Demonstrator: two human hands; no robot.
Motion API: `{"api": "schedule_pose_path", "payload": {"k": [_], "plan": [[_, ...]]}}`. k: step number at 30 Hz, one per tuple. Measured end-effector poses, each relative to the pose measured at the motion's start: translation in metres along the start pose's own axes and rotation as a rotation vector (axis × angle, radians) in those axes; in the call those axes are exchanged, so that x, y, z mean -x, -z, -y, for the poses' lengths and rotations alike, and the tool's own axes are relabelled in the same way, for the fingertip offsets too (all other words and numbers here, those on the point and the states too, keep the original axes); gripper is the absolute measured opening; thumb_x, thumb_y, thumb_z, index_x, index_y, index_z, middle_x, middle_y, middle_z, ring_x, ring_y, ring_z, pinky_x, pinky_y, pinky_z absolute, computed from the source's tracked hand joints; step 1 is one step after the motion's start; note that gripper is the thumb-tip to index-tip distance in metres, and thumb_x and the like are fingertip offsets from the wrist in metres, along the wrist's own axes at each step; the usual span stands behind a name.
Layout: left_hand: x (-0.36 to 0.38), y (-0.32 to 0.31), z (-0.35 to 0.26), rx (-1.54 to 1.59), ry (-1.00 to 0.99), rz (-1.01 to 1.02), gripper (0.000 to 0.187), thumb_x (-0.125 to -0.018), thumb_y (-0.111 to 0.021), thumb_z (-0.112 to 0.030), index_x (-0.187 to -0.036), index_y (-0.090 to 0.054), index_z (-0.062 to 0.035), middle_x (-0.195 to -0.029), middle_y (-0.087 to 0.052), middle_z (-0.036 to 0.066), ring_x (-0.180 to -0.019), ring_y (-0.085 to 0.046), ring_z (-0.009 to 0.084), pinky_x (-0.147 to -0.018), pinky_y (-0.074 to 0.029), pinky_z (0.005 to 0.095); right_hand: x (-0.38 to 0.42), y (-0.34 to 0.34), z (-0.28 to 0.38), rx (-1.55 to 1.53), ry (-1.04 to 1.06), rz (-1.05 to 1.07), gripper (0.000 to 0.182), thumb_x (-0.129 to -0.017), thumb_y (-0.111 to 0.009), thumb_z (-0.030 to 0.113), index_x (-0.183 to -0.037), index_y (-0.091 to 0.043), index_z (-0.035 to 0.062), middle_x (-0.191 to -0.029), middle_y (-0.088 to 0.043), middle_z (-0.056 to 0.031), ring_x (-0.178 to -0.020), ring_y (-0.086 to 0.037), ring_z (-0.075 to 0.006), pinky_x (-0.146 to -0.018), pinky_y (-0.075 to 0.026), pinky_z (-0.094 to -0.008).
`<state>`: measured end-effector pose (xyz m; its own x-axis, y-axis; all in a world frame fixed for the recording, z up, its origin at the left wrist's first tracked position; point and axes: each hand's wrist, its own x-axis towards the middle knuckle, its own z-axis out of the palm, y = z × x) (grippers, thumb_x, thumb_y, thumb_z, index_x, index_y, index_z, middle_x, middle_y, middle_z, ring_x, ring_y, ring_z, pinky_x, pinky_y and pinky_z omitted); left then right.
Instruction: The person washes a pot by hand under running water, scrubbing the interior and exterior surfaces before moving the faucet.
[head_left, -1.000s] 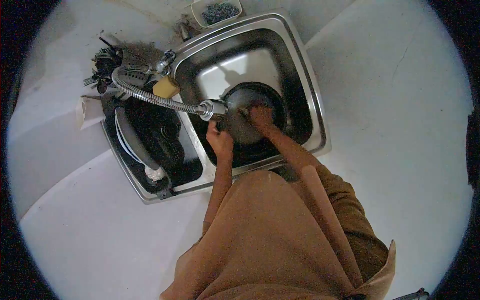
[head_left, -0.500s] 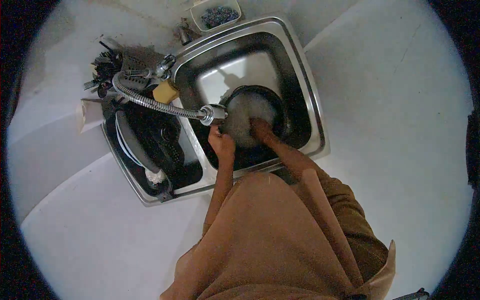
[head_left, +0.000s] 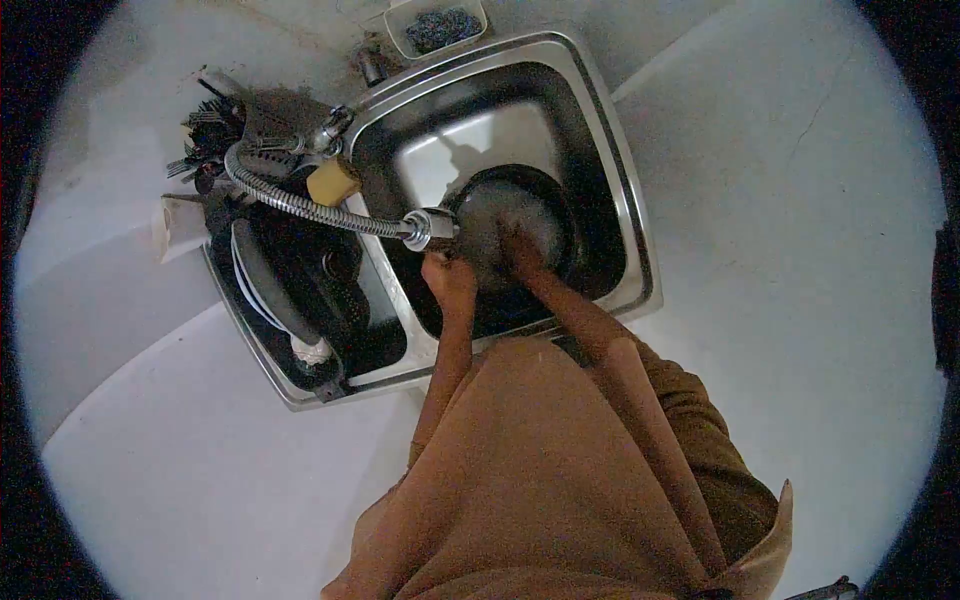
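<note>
A dark round pan point(head_left: 548, 205) lies in the right-hand sink basin, its inside greyish and wet-looking. My left hand point(head_left: 452, 282) is closed at the pan's left edge, just below the faucet head point(head_left: 430, 230); the exact grip is hidden. Inside the pan, my right hand point(head_left: 523, 255) reaches down with its fingers stretched out over the bottom. The fingertips look slightly apart, though the picture is grainy there. A flexible metal faucet hose point(head_left: 310, 208) arches from the left to the faucet head above the pan.
Left of the basin point(head_left: 625, 200), a drying rack holds plates point(head_left: 255, 280) and dark dishes. A yellow sponge point(head_left: 333, 182) rests on the sink's ledge. Cutlery point(head_left: 210, 130) stands in a holder behind it. A white container point(head_left: 435, 28) with a scouring pad sits behind the sink.
My right hand has shifted slightly within the pan, and its fingers now show more clearly. The pan's inside looks darker and less cloudy. My left hand stays at the edge.
</note>
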<state>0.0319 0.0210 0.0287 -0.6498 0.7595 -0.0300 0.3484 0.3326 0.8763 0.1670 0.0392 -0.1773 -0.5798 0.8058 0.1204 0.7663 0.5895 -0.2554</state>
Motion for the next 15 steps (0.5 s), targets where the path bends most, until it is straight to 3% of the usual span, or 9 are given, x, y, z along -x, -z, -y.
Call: {"api": "schedule_pose_path", "payload": {"k": [2,3,5,9,11,12,14,15], "plan": [[0.002,-0.001,0.016,-0.141,0.256,0.077,0.021,-0.063,-0.049,0.000,-0.082,-0.056,0.0060,-0.075,-0.057,0.018,-0.067,-0.052,0.0313,-0.067,-0.044,0.0365,-0.016,0.042,0.010,-0.231,-0.301,0.688,0.057,-0.073,-0.061,0.007,-0.127,-0.043,0.0005,-0.119,-0.052,-0.0219,-0.097,-0.058,-0.0397,-0.085,-0.048,-0.0462],[0.002,-0.002,0.009,-0.139,0.253,0.077,0.021,-0.063,-0.049,0.000,-0.082,-0.056,0.0060,-0.075,-0.057,0.018,-0.067,-0.052,0.0313,-0.067,-0.044,0.0365,-0.016,0.043,0.005,-0.230,-0.302,0.686,0.057,-0.073,-0.061,0.007,-0.127,-0.043,0.0005,-0.119,-0.052,-0.0219,-0.097,-0.058,-0.0397,-0.085,-0.048,-0.0462],[0.003,-0.001,-0.011,-0.056,-0.023,-0.105,0.025,-0.062,-0.050,0.000,-0.084,-0.056,0.0073,-0.075,-0.057,0.018,-0.067,-0.051,0.0312,-0.067,-0.044,0.0360,-0.011,0.029,-0.011,-0.323,-0.108,0.587,0.046,-0.076,-0.058,0.009,-0.120,-0.050,-0.0003,-0.110,-0.057,-0.0209,-0.097,-0.058,-0.0391,-0.083,-0.048,-0.0462],[0.003,0.002,0.001,-0.094,0.097,-0.032,0.029,-0.062,-0.050,-0.001,-0.089,-0.057,0.0079,-0.079,-0.058,0.019,-0.068,-0.053,0.0305,-0.068,-0.044,0.0356,-0.009,-0.013,-0.026,-0.261,-0.177,0.586,0.038,-0.078,-0.057,0.013,-0.113,-0.055,0.0001,-0.101,-0.061,-0.0203,-0.093,-0.059,-0.0388,-0.082,-0.048,-0.0458],[0.001,-0.001,0.007,0.040,0.060,-0.053,0.031,-0.062,-0.049,-0.001,-0.091,-0.057,0.0075,-0.082,-0.060,0.020,-0.071,-0.055,0.0312,-0.070,-0.044,0.0352,-0.019,0.000,-0.025,-0.158,-0.112,0.320,0.039,-0.080,-0.057,0.019,-0.114,-0.056,0.0023,-0.104,-0.062,-0.0186,-0.098,-0.058,-0.0366,-0.085,-0.046,-0.0478],[0.001,0.000,0.001,0.038,0.062,-0.051,0.031,-0.062,-0.049,-0.001,-0.091,-0.057,0.0075,-0.082,-0.060,0.020,-0.071,-0.055,0.0312,-0.070,-0.044,0.0352,-0.034,0.013,-0.023,-0.160,-0.113,0.323,0.039,-0.080,-0.057,0.019,-0.114,-0.056,0.0023,-0.104,-0.062,-0.0186,-0.098,-0.058,-0.0366,-0.085,-0.046,-0.0478],[-0.002,0.003,-0.020,-0.003,0.092,-0.041,0.031,-0.062,-0.049,0.000,-0.091,-0.057,0.0068,-0.083,-0.061,0.021,-0.075,-0.058,0.0332,-0.072,-0.045,0.0357,-0.068,0.038,-0.015,-0.292,-0.347,0.637,0.048,-0.081,-0.057,0.020,-0.125,-0.048,0.0046,-0.121,-0.053,-0.0215,-0.110,-0.051,-0.0389,-0.092,-0.041,-0.0513],[-0.002,0.003,-0.015,-0.003,0.091,-0.041,0.031,-0.062,-0.049,0.000,-0.091,-0.057,0.0068,-0.083,-0.061,0.021,-0.075,-0.058,0.0332,-0.072,-0.045,0.0357,-0.067,0.038,-0.010,-0.293,-0.347,0.636,0.048,-0.081,-0.057,0.020,-0.125,-0.048,0.0046,-0.121,-0.053,-0.0215,-0.110,-0.051,-0.0389,-0.092,-0.041,-0.0513]]}}
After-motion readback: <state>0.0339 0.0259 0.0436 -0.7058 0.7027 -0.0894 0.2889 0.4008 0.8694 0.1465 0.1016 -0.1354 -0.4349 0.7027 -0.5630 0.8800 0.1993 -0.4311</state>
